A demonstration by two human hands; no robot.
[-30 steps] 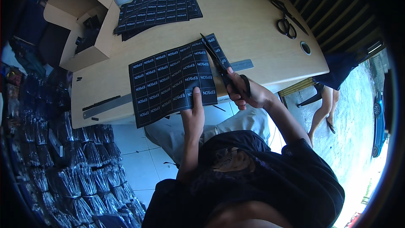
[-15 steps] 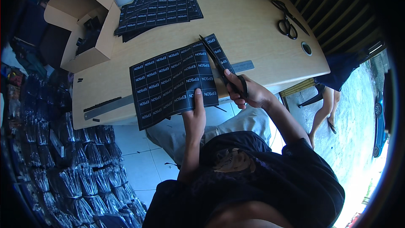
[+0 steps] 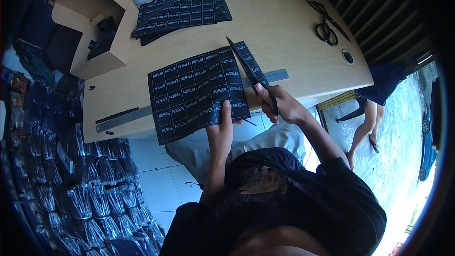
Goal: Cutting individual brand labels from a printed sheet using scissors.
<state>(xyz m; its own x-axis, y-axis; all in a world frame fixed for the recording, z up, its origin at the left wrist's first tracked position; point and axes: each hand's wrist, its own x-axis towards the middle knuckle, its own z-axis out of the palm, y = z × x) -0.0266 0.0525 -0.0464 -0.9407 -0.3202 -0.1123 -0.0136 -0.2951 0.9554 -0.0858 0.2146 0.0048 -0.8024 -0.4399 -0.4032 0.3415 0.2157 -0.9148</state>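
1. With our left hand (image 3: 221, 136) we grasp a black sheet (image 3: 187, 96) by its near edge, thumb pressed on top and the other fingers mostly hidden beneath.
2. Our right hand (image 3: 287, 106) is closed around the handles of black scissors (image 3: 245, 61) — we cannot tell exactly how each finger sits in the loops.
3. We see the sheet, printed in a pale grid, held over the near part of the wooden table (image 3: 294, 31), slightly wavy. The blades slant along its right side, tip past the far edge, with a narrow strip (image 3: 243, 48) to their right.
4. Metal straightedge ends show on both sides of the sheet, left (image 3: 127, 117) and right (image 3: 276, 75); whether they are one piece we cannot tell. Small black pieces (image 3: 117, 115) line the left one.
5. Farther back we have a stack of similar sheets (image 3: 187, 10), beside an open cardboard box (image 3: 98, 66).
6. Toward the table's right end lies a second pair of scissors (image 3: 326, 22).
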